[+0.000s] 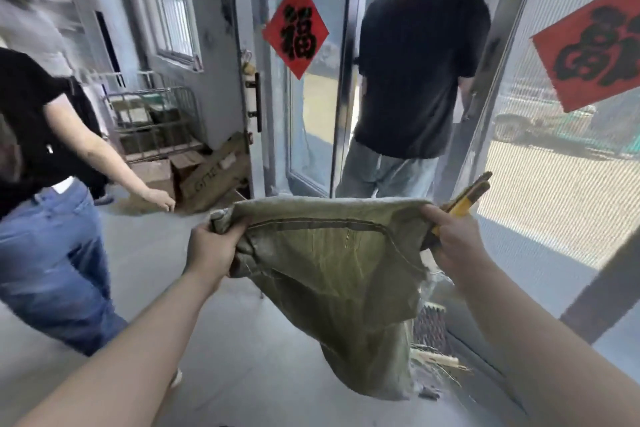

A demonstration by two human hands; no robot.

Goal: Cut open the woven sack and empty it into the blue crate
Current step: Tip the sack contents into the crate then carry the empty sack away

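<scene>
Sack looks empty now

Left hand (211, 246) and right hand (450, 239) each pinch a corner of the limp sack (332, 274); right also holds the cutter (464, 199). No blue crate seen.

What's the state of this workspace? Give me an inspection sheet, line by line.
Surface: grey floor, no table; work done standing.
Job's things: green woven sack held up by its top corners, hanging limp; yellow-handled cutter in the right hand. Blue crate: nothing seen.
Clutter: cardboard boxes by the door; wire cart behind them; straw-like debris under the sack.
Hands: left hand shut on one sack corner; right hand gripping the other corner together with the cutter.
Cables: nothing seen.
Surroundings: open glass door with red paper diamond; person in dark shirt in the doorway; person in jeans at left.
</scene>
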